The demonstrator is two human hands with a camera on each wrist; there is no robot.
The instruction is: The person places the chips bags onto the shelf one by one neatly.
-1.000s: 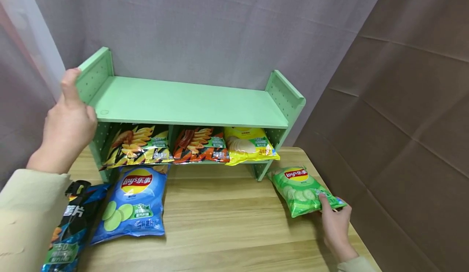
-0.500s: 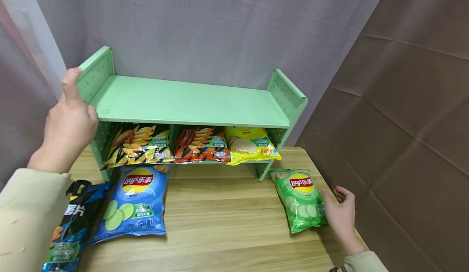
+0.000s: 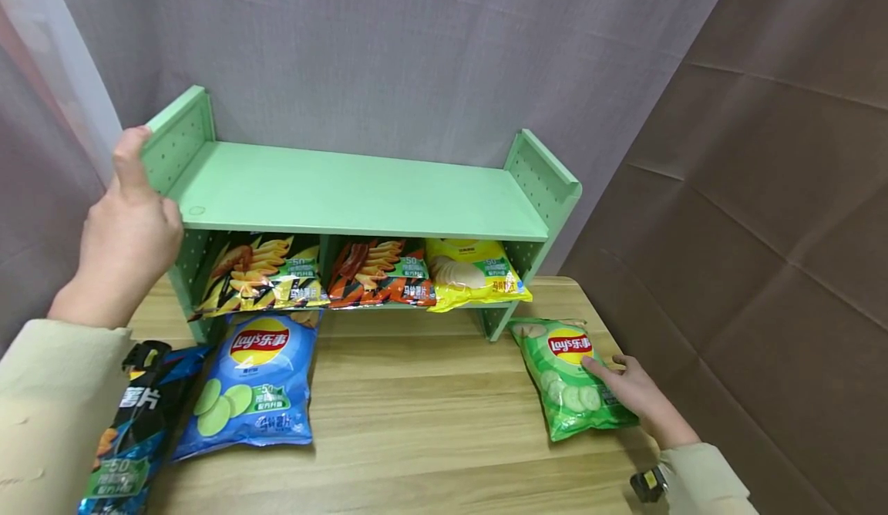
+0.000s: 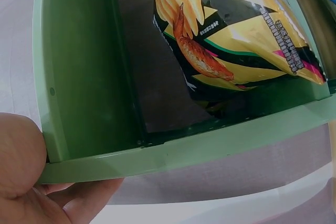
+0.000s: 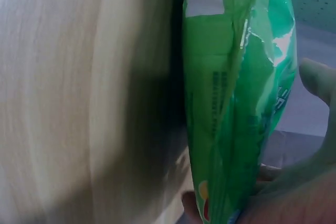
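Observation:
My left hand [image 3: 128, 241] grips the left side panel of a green shelf [image 3: 361, 191]. In the left wrist view, its thumb and fingers lie on either side of the panel's rim. At the right, a green chip bag [image 3: 565, 376] lies face up on the table by the shelf's right foot. My right hand [image 3: 634, 392] is spread at this bag's right edge, the thumb over the front. In the right wrist view, fingertips [image 5: 191, 205] show beyond the bag's lower edge, and a gap shows beside the thumb.
A black-and-yellow bag [image 3: 267, 272], a red-orange bag [image 3: 381, 274] and a yellow bag [image 3: 475, 274] fill the lower tier. On the wooden table [image 3: 416, 422], a blue chip bag [image 3: 253, 384] and a black-and-blue bag [image 3: 139, 430] lie at left. A brown cloth wall [image 3: 749, 253] borders the right.
The green bag has turned and settled flat. My right hand let go of its lower end, then came back with the thumb over its front. The left hand stays on the shelf.

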